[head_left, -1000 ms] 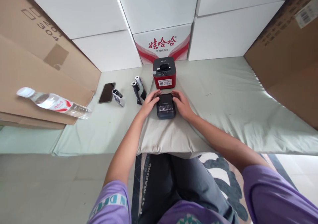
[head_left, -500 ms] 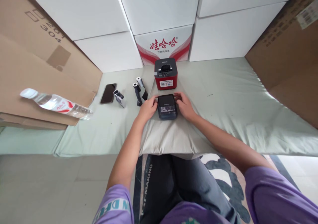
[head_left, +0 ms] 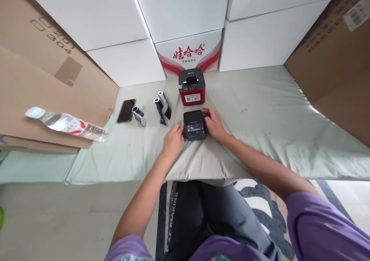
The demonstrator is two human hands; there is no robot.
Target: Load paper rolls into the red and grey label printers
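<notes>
Head view, and the left hand (head_left: 173, 139) has slid towards the surface's front edge, now lower on the left side of the squat, dark, rounded plastic device (head_left: 195, 125); the right hand (head_left: 213, 124) keeps to its rear right corner; fingers bent against the casing on both sides, though whether either hand really grips, I cannot tell; to containers, and the clear plastic bottle with a white cap (head_left: 72, 126) holds clear liquid at the left; the white cardboard box with red lettering (head_left: 189, 52), at the back edge, hides its contents; the device sits right between both hands, mid-width on the pale green cloth-covered surface (head_left: 260, 110), nearer the front edge than the red-and-black boxy printer (head_left: 192, 86) behind it.
</notes>
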